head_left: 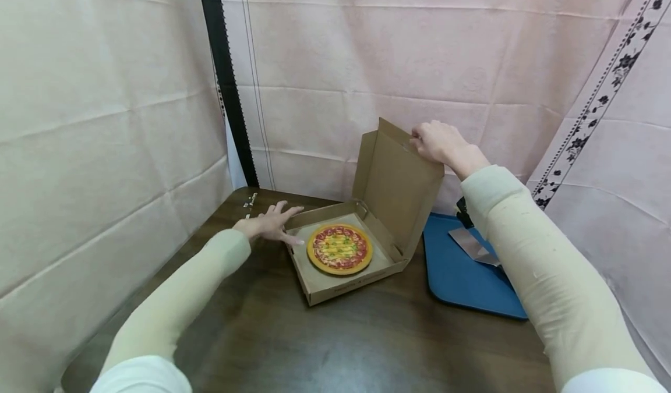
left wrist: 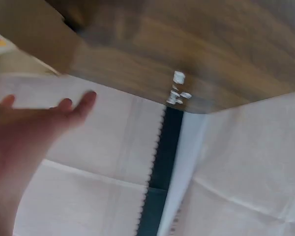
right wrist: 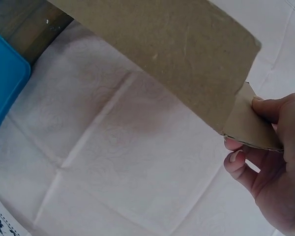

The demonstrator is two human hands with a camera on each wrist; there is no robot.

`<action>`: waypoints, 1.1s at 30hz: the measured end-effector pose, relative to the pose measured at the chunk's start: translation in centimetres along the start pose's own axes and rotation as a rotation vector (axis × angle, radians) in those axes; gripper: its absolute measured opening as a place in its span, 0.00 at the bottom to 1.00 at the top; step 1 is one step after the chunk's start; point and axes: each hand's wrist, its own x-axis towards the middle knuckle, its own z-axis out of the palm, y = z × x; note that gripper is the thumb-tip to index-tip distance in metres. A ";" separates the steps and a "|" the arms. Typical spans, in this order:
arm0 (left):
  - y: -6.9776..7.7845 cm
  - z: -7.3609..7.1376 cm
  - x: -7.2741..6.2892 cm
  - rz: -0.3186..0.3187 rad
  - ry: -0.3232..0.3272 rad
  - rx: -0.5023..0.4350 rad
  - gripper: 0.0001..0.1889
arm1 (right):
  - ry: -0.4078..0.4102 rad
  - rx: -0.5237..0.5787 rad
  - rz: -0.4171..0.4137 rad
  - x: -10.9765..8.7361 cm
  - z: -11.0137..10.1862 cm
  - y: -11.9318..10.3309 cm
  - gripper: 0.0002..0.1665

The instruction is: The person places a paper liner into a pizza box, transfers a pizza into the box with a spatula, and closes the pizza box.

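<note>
A cardboard pizza box (head_left: pixel 335 291) stands on the dark wooden table with its lid (head_left: pixel 401 189) raised. Inside lies a round toy-like pizza (head_left: pixel 339 249) with a yellow crust and red, yellow and green topping. My right hand (head_left: pixel 440 144) pinches the lid's upper edge; in the right wrist view, thumb and fingers (right wrist: pixel 240 158) hold a cardboard flap (right wrist: pixel 253 123) between them. At the box's left side is my left hand (head_left: pixel 268 223), fingers spread, the thumb over the box's rim. Whether it touches the box I cannot tell.
A blue tray (head_left: pixel 445 288) lies right of the box, partly behind my right sleeve. On it rests a metal blade-like server (head_left: pixel 472 244) with a dark handle. Small white scraps (left wrist: pixel 178 88) lie at the table's far left corner. Pale cloth (head_left: pixel 430 49) hangs around the table.
</note>
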 end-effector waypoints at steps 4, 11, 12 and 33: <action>-0.4 -1.2 1.9 -0.025 -0.154 -0.038 0.62 | 0.005 -0.019 -0.009 -0.1 0.0 -0.4 0.13; -0.1 -1.0 3.6 -0.119 -0.321 0.020 0.67 | -0.017 -0.019 0.002 0.0 0.3 -1.0 0.14; 0.1 -1.0 3.6 -0.127 -0.329 0.048 0.66 | -0.020 -0.016 0.005 0.0 0.3 -1.0 0.15; 1.6 -2.5 3.3 -0.141 -0.320 0.287 0.64 | 0.004 -0.042 0.033 -0.5 0.2 0.0 0.14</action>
